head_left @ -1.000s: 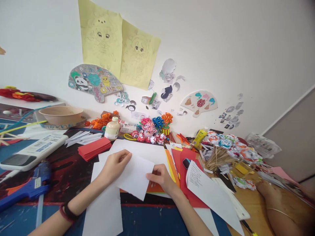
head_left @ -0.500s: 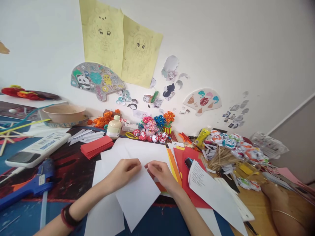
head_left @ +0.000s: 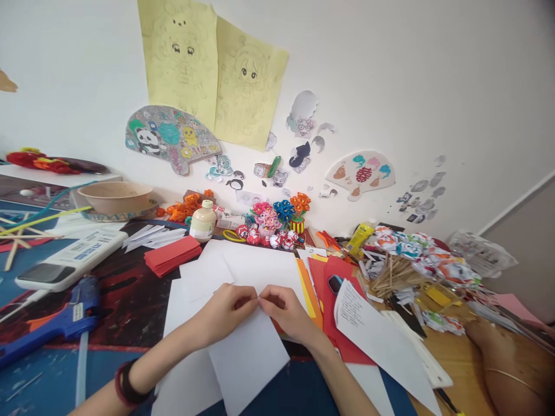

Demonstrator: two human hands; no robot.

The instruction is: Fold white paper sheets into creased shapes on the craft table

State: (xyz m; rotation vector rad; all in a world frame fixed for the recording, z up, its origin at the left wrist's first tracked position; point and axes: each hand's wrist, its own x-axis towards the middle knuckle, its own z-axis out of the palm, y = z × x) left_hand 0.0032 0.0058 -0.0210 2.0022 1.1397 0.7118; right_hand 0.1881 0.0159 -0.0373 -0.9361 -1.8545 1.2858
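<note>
Both hands meet over the middle of the desk, above a white sheet of paper (head_left: 249, 361) that slants toward the front edge. My left hand (head_left: 232, 309) is closed, thumb and fingers pinched at the sheet's top corner. Touching its fingertips, my right hand (head_left: 284, 309) pinches at the same spot. The fingers hide the corner, and whatever lies between the right fingertips is too small to tell. More white sheets (head_left: 186, 370) lie under and behind the hands.
Left are a blue glue gun (head_left: 71, 320), a white device (head_left: 71, 263), red paper strips (head_left: 172, 256) and a bottle (head_left: 202, 222). At right lie red sheets (head_left: 342, 341), a printed page (head_left: 381, 346) and wooden sticks (head_left: 394, 276). Paper flowers (head_left: 284, 214) stand behind.
My right hand has closed in and its fingertips now touch those of my left hand. The white sheet has shifted slightly right. The whole view has moved a little.
</note>
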